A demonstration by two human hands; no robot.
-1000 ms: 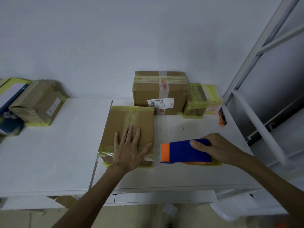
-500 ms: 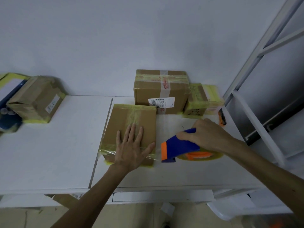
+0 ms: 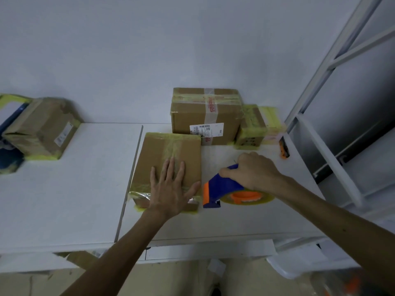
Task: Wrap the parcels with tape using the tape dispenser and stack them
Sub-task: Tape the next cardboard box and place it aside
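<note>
Tape dispenser (image 3: pixel 222 186) is tipping up from flat toward parcel (image 3: pixel 168 154) | right hand (image 3: pixel 254 174) gripping it | left hand (image 3: pixel 171 189) pressing parcel flat-palmed | strip probably starting

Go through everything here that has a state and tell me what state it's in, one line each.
flat parcel: lying flat, taped, pressed down by the left hand.
left hand: open, fingers spread on the flat parcel.
right hand: gripping the tape dispenser.
tape dispenser: roll loaded, beside the flat parcel's right side.
labelled box: closed, taped, standing by the wall.
small box: closed, wrapped in yellowish tape.
</note>
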